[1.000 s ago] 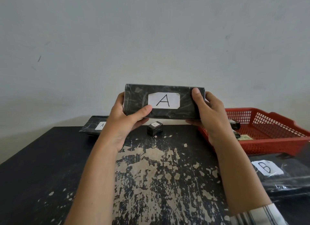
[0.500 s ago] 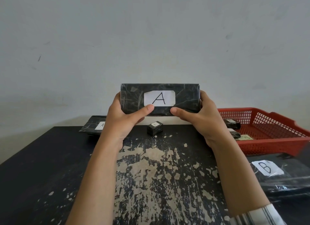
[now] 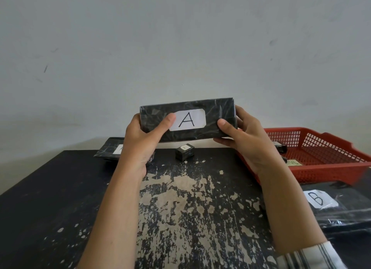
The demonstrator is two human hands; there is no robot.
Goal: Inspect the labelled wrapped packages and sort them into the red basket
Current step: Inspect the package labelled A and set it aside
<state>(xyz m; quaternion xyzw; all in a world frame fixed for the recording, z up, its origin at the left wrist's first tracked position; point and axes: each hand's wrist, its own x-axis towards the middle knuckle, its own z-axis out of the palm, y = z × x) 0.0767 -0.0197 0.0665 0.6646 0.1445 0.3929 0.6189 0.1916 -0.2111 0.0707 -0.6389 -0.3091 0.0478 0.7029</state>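
A long black wrapped package [image 3: 214,116] with a white label marked A is held up above the table, label facing me. My left hand [image 3: 143,140] grips its left end, thumb beside the label. My right hand [image 3: 241,136] grips its right end, thumb on the front face. The red basket [image 3: 321,148] stands at the right with a few small items inside. A small black cube package [image 3: 185,152] sits on the table under the held one. A flat package labelled A [image 3: 109,150] lies at the back left, partly hidden by my left hand. A package labelled B [image 3: 337,208] lies at the right.
The table [image 3: 50,198] is black with worn pale patches in the middle. A plain grey wall stands right behind it. The B package lies just in front of the basket, near the table's right edge.
The held package has risen slightly and tilted, its right end higher. My right thumb came round from the top edge onto the front face.
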